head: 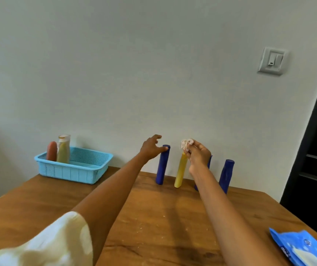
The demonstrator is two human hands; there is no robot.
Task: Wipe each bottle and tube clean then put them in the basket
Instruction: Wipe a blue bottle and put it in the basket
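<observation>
Left hand (151, 147) spread wide — right hand (197, 153) pinching

Back row: four upright containers near wall, left blue bottle (162, 165), yellow tube (180, 172), two more blue, narrow gaps between.
Basket (88, 169): right half free, two bottles stand left.
Front table (153, 217): open.

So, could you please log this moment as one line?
left hand: open, thumb at leftmost blue bottle | right hand: holds wipe | basket: two bottles | table: four left
</observation>
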